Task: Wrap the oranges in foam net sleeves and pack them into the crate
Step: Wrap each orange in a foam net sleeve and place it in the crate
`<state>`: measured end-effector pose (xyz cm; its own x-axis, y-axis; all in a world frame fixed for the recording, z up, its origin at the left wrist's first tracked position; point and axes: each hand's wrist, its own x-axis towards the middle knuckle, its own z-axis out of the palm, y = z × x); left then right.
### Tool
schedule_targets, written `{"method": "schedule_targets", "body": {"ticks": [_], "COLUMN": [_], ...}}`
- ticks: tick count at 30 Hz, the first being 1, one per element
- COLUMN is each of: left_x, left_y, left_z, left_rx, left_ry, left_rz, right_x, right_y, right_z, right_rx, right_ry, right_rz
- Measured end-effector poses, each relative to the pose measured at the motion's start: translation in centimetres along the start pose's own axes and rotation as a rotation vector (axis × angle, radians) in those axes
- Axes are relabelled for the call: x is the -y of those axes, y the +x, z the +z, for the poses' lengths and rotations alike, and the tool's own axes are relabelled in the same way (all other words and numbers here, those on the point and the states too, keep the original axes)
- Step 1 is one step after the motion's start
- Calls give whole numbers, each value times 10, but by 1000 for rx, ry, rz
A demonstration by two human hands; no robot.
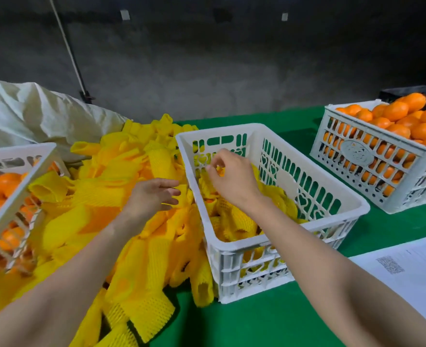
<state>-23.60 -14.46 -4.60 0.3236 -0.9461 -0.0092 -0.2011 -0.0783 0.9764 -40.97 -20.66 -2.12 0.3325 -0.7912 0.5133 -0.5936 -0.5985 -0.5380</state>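
Two bare forearms (332, 271) are reaching forward from the bottom edge. The right hand (232, 180) is dipping into the middle crate (352, 204), its fingers curling and its thumb and forefinger pinching the top of a wrapped orange (220, 170) near the crate's far left corner. More wrapped oranges (239, 219) are lying below it on the crate floor. The left hand (154, 196) is hovering just outside the crate's left wall, fingers straight and slightly spread, holding nothing, right above a pile of yellow foam sleeves (101, 196).

Everything is sitting on a green table cover (257, 321), and a dark, rough wall (207, 71) is closing off the back, with a pale rope (66, 43) running down it at a slant.

To the right, well apart from the middle crate, a second white crate (357, 151) is brimming with bare oranges (395, 111); a dark crate (407, 92) is showing behind it. At the left edge a third white crate (14, 196) is also holding oranges (9, 181), touching the sleeve pile. A white sack (31, 113) is slumping behind the pile, and a printed sheet of paper (407, 269) is lying near the right forearm.
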Motion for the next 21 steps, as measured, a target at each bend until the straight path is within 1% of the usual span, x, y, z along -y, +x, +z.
{"method": "schedule_targets", "body": {"ticks": [1, 3, 5, 8, 9, 11, 13, 14, 15, 16, 17, 18, 19, 21], "left_x": [4, 13, 22, 36, 40, 48, 56, 59, 62, 64, 66, 68, 69, 71], "left_y": [-2, -9, -18, -32, -35, -44, -53, -56, -59, -62, -64, -65, -67, -70], "left_z": [-20, -55, -83, -115, -120, -135, -148, -155, -161, -167, -173, -178, -182, -186], "left_rx": [4, -57, -140, -209, -208, -227, -247, -257, -265, -269, -267, -259, -244, -208], "left_ry": [30, 64, 68, 106, 126, 174, 232, 253, 263, 274, 286, 299, 307, 283], "left_rz": [-36, -82, -119, -144, -141, -130, -120, -120, -121, -125, -125, -121, -114, -108], "right_x": [19, 54, 80, 97, 94, 91, 93, 96, 97, 98, 98, 98, 100, 106], "right_y": [-2, -8, -14, -22, -25, -28, -29, -30, -31, -31, -30, -28, -25, -17], "right_z": [6, 21, 48, 101, 116, 146, 168, 177, 185, 192, 197, 200, 199, 191], "right_rx": [1, 62, 207, 571, 653, 743, 800, 846, 883, 885, 839, 746, 631, 425], "right_ry": [73, 182, 181, -59, -142, -181, -84, -57, -77, -133, -193, -223, -203, -13], "right_rz": [-64, -166, -222, -169, -128, -51, 1, 3, -11, -29, -42, -42, -11, 99]}}
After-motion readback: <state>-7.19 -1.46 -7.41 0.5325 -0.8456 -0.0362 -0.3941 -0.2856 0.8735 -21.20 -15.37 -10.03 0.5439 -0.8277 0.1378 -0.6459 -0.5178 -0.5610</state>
